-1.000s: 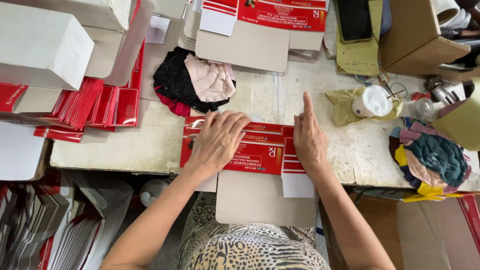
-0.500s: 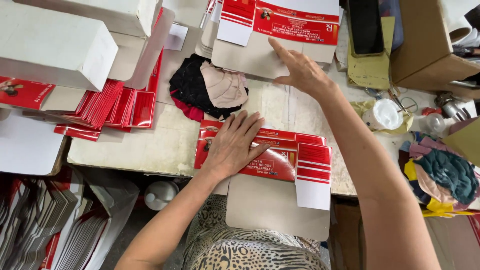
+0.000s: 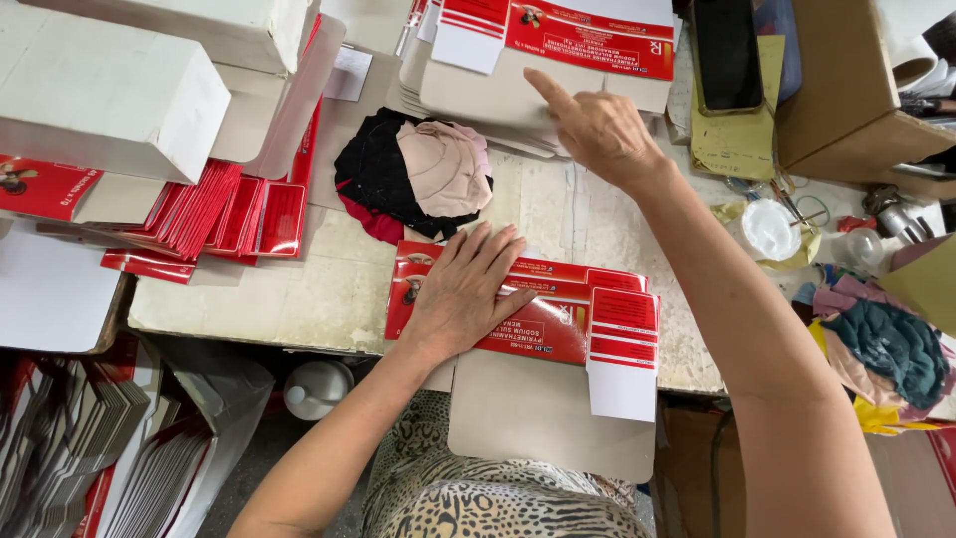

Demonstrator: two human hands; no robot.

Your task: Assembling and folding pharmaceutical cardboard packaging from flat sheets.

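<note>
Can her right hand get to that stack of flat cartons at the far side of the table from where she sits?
Probably yes. The right hand is already over the stack of flat cartons, forefinger on the top sheet, nothing between them. The left hand presses the red carton flat.

box stack (image 3: 110,90): cut by top edge | carton blank (image 3: 558,319): part under left hand (image 3: 468,294)

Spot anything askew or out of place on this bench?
Yes. The flat carton under the left hand sticks out over the table edge, its flaps unsupported. A rag pile lies among the carton stacks. The right hand touches the far stack.
</note>
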